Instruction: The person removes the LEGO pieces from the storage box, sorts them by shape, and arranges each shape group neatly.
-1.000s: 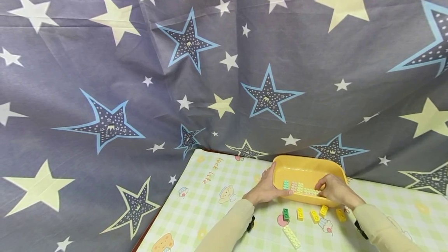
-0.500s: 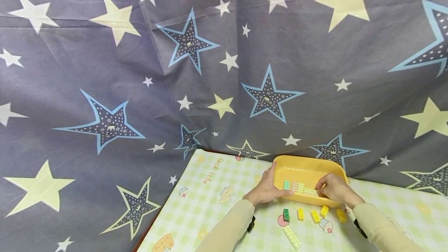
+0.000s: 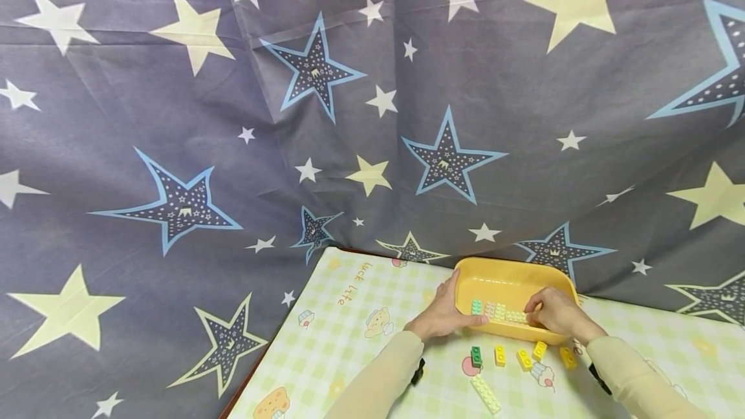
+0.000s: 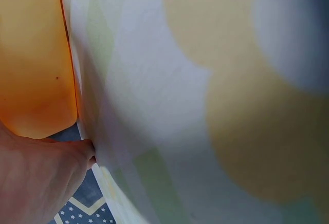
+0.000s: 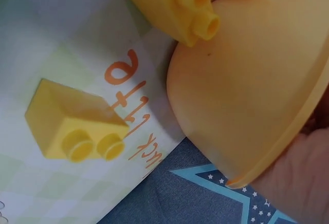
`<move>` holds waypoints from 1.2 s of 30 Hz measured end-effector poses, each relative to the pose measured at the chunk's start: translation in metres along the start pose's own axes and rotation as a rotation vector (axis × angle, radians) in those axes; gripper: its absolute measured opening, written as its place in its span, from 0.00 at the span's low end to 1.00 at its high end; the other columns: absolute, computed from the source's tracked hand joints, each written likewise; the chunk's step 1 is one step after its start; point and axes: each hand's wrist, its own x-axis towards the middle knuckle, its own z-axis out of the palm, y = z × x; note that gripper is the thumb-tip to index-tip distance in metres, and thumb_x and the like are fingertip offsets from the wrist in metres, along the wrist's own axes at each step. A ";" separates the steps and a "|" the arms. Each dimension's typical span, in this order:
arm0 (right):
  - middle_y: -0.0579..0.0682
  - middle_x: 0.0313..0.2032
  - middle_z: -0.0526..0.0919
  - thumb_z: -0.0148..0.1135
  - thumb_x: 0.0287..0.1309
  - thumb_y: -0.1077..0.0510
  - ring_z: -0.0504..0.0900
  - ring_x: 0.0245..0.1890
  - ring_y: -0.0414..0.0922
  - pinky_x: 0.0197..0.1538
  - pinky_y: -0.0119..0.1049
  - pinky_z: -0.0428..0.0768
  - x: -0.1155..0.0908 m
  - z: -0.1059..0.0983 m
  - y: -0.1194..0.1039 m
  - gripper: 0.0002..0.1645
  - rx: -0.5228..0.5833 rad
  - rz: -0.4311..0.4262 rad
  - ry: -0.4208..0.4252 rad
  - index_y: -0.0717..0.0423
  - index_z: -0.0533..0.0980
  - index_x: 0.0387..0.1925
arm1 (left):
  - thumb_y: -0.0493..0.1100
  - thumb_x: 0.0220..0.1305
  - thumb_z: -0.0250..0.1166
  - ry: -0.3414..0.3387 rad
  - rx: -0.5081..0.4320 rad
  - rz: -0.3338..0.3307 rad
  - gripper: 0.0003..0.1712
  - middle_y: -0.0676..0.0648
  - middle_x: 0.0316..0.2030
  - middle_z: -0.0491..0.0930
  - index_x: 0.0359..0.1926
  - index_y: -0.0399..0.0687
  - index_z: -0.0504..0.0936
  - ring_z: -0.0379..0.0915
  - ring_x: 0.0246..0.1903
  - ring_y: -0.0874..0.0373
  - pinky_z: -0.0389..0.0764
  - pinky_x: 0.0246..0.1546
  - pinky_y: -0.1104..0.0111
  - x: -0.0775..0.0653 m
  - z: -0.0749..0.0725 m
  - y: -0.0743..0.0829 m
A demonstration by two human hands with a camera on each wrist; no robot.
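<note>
A yellow plastic tray (image 3: 506, 275) sits at the back of the table. My left hand (image 3: 440, 317) grips its left end, thumb over the front rim and fingers along the side. Inside, along the front wall, runs a row of building bricks: mint green (image 3: 476, 307), pink (image 3: 490, 310) and pale yellow (image 3: 515, 317). My right hand (image 3: 555, 313) reaches over the front rim with curled fingers, pinching the right end of the pale yellow brick; its fingertips are partly hidden. In the right wrist view the tray's outer wall (image 5: 231, 85) blocks most of that hand (image 5: 303, 175).
In front of the tray lie a dark green brick (image 3: 476, 357), several yellow bricks (image 3: 524, 359) and a long pale yellow brick (image 3: 485, 394). A green checked cloth (image 3: 361, 315) covers the table. The star-patterned curtain (image 3: 372, 115) hangs right behind the tray.
Both hands and the tray stay in place. My right fingers have shifted very slightly at the end of the brick row.
</note>
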 end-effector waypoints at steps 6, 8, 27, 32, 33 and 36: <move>0.53 0.36 0.89 0.74 0.61 0.65 0.77 0.34 0.44 0.40 0.38 0.77 0.000 0.001 0.001 0.02 -0.002 0.013 0.011 0.63 0.88 0.34 | 0.63 0.60 0.81 0.000 0.001 -0.004 0.73 0.45 0.89 0.49 0.90 0.69 0.38 0.46 0.88 0.44 0.63 0.84 0.42 0.000 0.000 0.001; 0.52 0.35 0.89 0.75 0.59 0.66 0.77 0.34 0.44 0.39 0.38 0.76 0.000 0.001 0.001 0.01 -0.004 0.011 0.016 0.61 0.88 0.34 | 0.62 0.60 0.81 0.000 -0.003 -0.006 0.73 0.45 0.89 0.48 0.90 0.69 0.38 0.44 0.89 0.43 0.62 0.84 0.41 -0.001 0.000 0.001; 0.55 0.36 0.91 0.80 0.52 0.69 0.82 0.36 0.46 0.43 0.45 0.85 0.004 0.004 0.000 0.09 -0.028 0.008 0.004 0.63 0.89 0.37 | 0.60 0.59 0.83 0.010 -0.023 -0.010 0.74 0.46 0.88 0.50 0.90 0.67 0.39 0.51 0.87 0.44 0.64 0.84 0.45 -0.001 0.000 0.002; 0.55 0.36 0.90 0.80 0.53 0.69 0.80 0.35 0.45 0.40 0.40 0.82 0.006 0.006 -0.001 0.10 -0.012 0.028 0.004 0.65 0.89 0.38 | 0.60 0.59 0.83 0.010 -0.027 -0.006 0.74 0.46 0.88 0.51 0.90 0.67 0.39 0.53 0.86 0.45 0.65 0.84 0.46 0.000 0.000 0.002; 0.55 0.35 0.90 0.80 0.53 0.68 0.80 0.34 0.44 0.39 0.40 0.82 0.006 0.006 -0.001 0.10 -0.006 0.025 0.007 0.66 0.88 0.38 | 0.60 0.58 0.83 0.010 -0.026 -0.007 0.74 0.46 0.88 0.51 0.90 0.68 0.39 0.53 0.86 0.45 0.65 0.84 0.46 -0.001 0.000 0.002; 0.53 0.32 0.88 0.80 0.53 0.68 0.79 0.32 0.43 0.37 0.37 0.79 0.006 0.006 0.001 0.10 0.015 0.016 0.023 0.66 0.88 0.38 | 0.61 0.59 0.83 0.008 -0.023 -0.005 0.74 0.46 0.88 0.51 0.90 0.67 0.39 0.53 0.86 0.44 0.65 0.84 0.45 -0.001 0.000 0.002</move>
